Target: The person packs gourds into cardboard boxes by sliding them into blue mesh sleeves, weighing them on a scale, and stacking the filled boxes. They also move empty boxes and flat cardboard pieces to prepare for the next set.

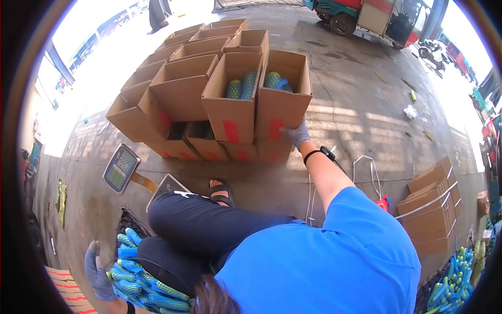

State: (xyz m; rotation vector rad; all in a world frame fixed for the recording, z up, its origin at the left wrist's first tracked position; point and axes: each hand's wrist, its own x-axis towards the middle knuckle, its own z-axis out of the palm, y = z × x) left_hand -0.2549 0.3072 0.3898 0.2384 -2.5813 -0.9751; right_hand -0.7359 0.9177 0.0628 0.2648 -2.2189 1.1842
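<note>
The person's own blue shirt and dark trousers hide much of the floor below. The right hand, gloved, grips the lower front corner of an open cardboard box that sits on top of the stack and holds net-wrapped fruit. The left hand, gloved and spread flat, rests beside a heap of netted produce, partly cut off. A scale lies left; bare concrete stretches right.
</note>
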